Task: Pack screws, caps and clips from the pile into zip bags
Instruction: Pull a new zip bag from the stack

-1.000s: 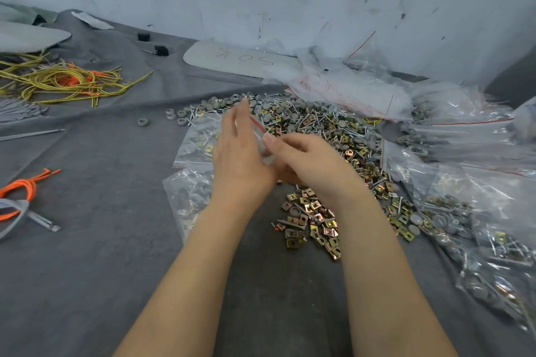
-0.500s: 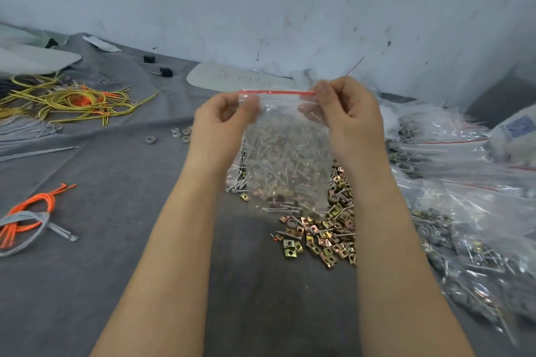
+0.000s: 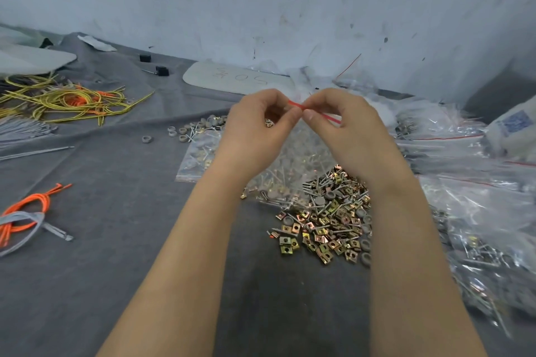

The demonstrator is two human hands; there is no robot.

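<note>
A clear zip bag (image 3: 293,165) with a red seal strip hangs above the grey cloth, holding screws, caps and clips. My left hand (image 3: 258,127) and my right hand (image 3: 345,127) both pinch the red strip, their thumbs and fingers meeting at its middle. Below and to the right of the bag lies the pile (image 3: 330,220) of brass clips, grey caps and screws. The far part of the pile is hidden behind my hands and the bag.
Filled zip bags (image 3: 478,211) are heaped along the right. One more filled bag (image 3: 197,156) lies flat left of my hands. Yellow cords (image 3: 66,98) and orange cords (image 3: 29,209) lie to the left. A grey board (image 3: 237,78) rests by the wall.
The bag was lifted from the pile and held wide by its top corners. Both hands have since come together at the middle of the red strip, and the bag hangs lower.
</note>
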